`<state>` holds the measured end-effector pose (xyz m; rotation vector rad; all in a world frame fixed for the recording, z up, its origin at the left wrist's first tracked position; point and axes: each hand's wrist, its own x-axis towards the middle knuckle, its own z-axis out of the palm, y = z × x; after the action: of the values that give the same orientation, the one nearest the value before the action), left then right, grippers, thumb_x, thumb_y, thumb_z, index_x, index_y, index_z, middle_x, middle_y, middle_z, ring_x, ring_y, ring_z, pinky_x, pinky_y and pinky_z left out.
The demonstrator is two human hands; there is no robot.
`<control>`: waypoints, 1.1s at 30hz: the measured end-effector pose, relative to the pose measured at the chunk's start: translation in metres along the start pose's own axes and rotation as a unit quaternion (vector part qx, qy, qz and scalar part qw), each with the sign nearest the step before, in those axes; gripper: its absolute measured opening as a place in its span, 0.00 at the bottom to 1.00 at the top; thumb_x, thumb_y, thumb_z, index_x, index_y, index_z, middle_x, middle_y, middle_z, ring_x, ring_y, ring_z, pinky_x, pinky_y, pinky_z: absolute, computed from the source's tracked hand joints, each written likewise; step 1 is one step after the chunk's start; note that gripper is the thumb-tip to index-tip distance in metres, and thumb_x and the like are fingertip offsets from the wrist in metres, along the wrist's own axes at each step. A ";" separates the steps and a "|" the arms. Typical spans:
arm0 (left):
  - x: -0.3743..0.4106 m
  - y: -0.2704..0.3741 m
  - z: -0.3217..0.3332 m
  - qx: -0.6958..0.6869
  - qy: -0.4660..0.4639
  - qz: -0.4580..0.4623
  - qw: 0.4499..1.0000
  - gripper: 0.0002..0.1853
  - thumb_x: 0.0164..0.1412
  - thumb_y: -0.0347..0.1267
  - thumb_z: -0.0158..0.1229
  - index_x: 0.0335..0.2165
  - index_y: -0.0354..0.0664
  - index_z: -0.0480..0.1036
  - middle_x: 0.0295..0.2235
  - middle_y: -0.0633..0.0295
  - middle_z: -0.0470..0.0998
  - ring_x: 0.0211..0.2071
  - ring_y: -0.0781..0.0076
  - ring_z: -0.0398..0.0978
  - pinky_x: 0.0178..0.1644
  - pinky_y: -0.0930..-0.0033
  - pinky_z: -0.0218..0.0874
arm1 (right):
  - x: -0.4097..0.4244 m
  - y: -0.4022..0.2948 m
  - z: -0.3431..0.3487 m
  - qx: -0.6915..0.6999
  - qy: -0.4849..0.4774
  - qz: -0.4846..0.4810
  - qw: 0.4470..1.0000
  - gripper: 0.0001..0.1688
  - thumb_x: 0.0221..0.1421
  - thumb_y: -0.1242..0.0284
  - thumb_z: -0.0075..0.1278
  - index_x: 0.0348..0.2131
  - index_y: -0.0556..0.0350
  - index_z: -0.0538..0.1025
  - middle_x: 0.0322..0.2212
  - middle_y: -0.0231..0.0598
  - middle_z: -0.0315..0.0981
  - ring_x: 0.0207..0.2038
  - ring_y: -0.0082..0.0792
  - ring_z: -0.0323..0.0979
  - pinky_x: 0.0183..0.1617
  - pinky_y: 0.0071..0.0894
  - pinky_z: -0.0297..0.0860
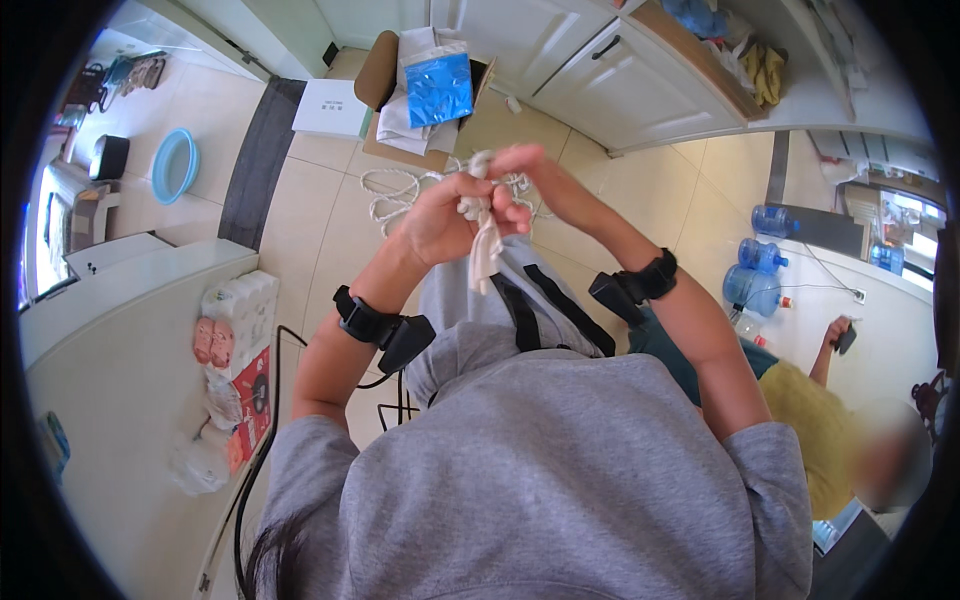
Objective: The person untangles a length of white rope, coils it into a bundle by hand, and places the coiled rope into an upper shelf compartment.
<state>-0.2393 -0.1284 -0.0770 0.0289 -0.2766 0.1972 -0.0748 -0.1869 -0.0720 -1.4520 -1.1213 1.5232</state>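
In front of my lap, my left hand [446, 217] grips a knotted length of white rope [475, 204], thumb across the front and fingers curled behind it. From below the knot hangs an off-white strip of cloth [486, 259]. My right hand [525, 163], blurred, reaches in from the right; its fingertips meet the upper end of the knot, and whether they pinch the rope is unclear. Loose loops of white twisted rope [390, 196] show beyond my hands, on both sides of them. Each forearm wears a black strapped device.
An open cardboard box [420, 159] holds a blue packet [440, 86] beside a white box [330, 109]. White cabinets [630, 82] stand ahead. A black cable [277, 390] runs at my left. Another person [806, 427] is close on the right, near large water bottles [752, 291].
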 end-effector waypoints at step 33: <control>0.125 -0.056 0.029 0.546 0.144 -0.049 0.824 0.15 0.56 0.39 0.47 0.25 0.37 0.68 0.27 0.55 0.72 0.37 0.69 0.67 0.42 0.70 0.57 | -0.039 -0.077 -0.154 -0.196 -0.177 -0.187 0.946 0.15 0.49 0.62 0.48 0.26 0.56 0.69 0.20 0.32 0.67 0.24 0.19 0.63 0.26 0.24 0.60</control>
<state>-0.1186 -0.1615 -0.0149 1.1513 0.1746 0.2336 0.0772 -0.1812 0.0168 -1.1338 -1.8871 1.3641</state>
